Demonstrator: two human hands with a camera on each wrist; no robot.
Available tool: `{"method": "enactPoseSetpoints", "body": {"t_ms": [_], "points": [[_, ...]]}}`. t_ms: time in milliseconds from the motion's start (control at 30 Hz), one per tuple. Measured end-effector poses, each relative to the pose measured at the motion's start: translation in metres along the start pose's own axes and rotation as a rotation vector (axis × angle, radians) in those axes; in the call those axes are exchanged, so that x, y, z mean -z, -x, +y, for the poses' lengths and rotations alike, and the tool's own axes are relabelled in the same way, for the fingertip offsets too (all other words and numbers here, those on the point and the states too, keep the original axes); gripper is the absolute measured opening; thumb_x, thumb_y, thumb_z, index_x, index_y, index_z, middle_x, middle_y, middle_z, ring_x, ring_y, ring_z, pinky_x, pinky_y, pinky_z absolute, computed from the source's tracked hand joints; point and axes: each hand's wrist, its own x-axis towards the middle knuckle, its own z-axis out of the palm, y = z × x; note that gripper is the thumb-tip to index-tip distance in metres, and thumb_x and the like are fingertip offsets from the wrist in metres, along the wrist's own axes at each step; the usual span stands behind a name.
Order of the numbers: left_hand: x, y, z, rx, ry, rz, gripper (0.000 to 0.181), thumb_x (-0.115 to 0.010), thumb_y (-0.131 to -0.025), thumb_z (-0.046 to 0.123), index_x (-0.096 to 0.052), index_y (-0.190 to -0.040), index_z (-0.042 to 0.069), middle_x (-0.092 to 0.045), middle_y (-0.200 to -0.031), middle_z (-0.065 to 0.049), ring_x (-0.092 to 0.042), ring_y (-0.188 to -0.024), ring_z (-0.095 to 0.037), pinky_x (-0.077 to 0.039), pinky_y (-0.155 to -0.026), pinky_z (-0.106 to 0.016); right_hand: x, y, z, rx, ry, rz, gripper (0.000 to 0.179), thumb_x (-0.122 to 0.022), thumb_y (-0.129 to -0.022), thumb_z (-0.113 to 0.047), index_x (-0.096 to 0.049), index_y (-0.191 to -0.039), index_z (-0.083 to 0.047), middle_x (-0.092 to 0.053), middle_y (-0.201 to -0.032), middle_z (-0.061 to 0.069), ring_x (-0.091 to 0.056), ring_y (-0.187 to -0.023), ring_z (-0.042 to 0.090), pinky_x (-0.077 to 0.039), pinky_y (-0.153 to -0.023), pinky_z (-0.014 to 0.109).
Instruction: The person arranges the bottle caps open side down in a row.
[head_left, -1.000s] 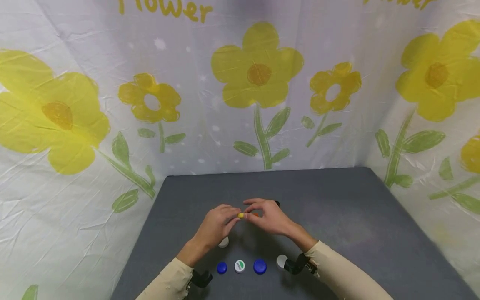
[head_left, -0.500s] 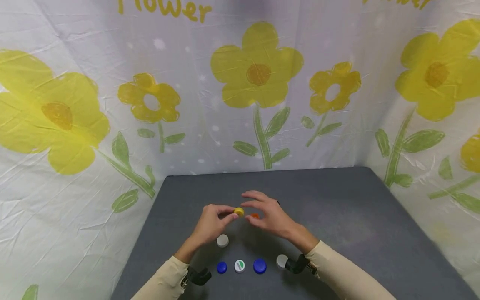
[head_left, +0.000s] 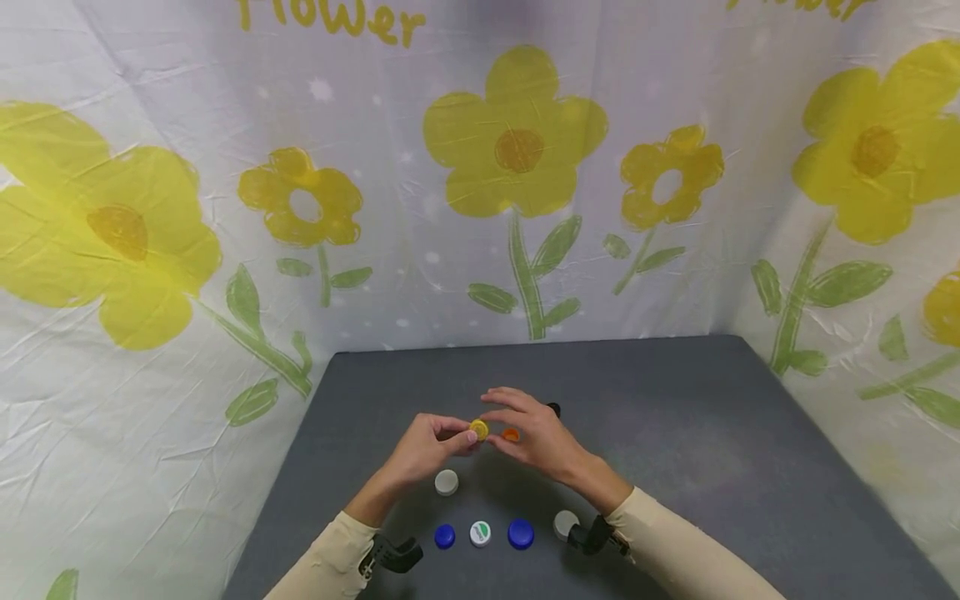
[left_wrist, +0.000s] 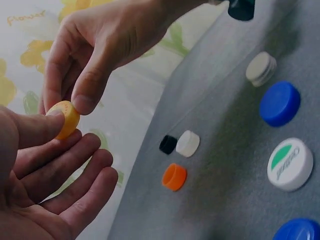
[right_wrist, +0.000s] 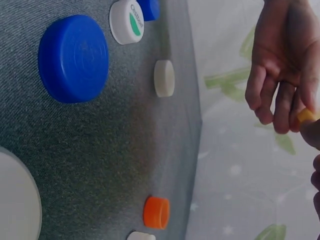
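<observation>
Between the two hands, above the table, is a small round yellow bottle cap [head_left: 478,430], its flat face turned toward the head camera. My left hand [head_left: 429,442] pinches it between thumb and fingers; in the left wrist view the other left fingers spread out below the cap [left_wrist: 69,120]. From the other side, my right hand [head_left: 538,433] has its thumb and fingertips on the cap's edge, as the right hand [left_wrist: 102,50] shows in the left wrist view. An orange cap [head_left: 511,435] lies on the table, seen through the gap under the right fingers.
On the grey table [head_left: 675,417], a white cap [head_left: 446,482] lies below the left hand. Nearer are a small blue cap [head_left: 445,536], a white cap with green print [head_left: 480,534], a larger blue cap [head_left: 521,534] and another white one [head_left: 566,524]. A black cap [left_wrist: 168,144] sits farther off.
The yellow cap has turned from edge-on to face the head camera. Half a second ago the right fingers stood off it; now they are back at its edge.
</observation>
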Motion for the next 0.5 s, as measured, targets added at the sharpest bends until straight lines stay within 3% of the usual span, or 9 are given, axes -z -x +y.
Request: {"method": "enactPoseSetpoints", "body": {"t_ms": [133, 333, 500], "points": [[-0.0006, 0.0016, 0.0025, -0.064, -0.109, 0.061, 0.024, -0.073, -0.093, 0.026, -0.075, -0.114, 0.015, -0.077, -0.105, -0.006, -0.074, -0.093, -0.017, -0.059, -0.083, -0.038, 0.0022, -0.0010, 0.0001, -0.017, 0.037, -0.004, 0.035, -0.084, -0.082, -0.016, -0.073, -0.114, -0.013, -0.062, -0.136, 0.008, -0.055, -0.131, 0.028, -0.051, -0.100, 0.043], [-0.0030, 0.0003, 0.0027, -0.289, -0.298, 0.235, 0.031, -0.079, -0.087, 0.016, -0.075, -0.117, 0.012, -0.076, -0.109, 0.000, -0.074, -0.094, -0.016, -0.060, -0.079, -0.031, 0.0047, -0.0020, -0.0006, -0.117, -0.007, -0.020, 0.030, -0.080, -0.086, -0.018, -0.074, -0.115, -0.014, -0.061, -0.137, 0.007, -0.053, -0.135, 0.025, -0.052, -0.100, 0.042], [-0.0053, 0.0009, -0.0022, -0.434, -0.475, 0.285, 0.028, -0.083, -0.084, 0.017, -0.077, -0.111, 0.012, -0.077, -0.107, -0.001, -0.074, -0.095, -0.018, -0.059, -0.080, -0.036, 0.0016, -0.0003, -0.0012, -0.157, -0.055, -0.034, 0.026, -0.079, -0.087, -0.018, -0.075, -0.113, -0.013, -0.062, -0.137, 0.010, -0.054, -0.133, 0.027, -0.056, -0.092, 0.040]]}}
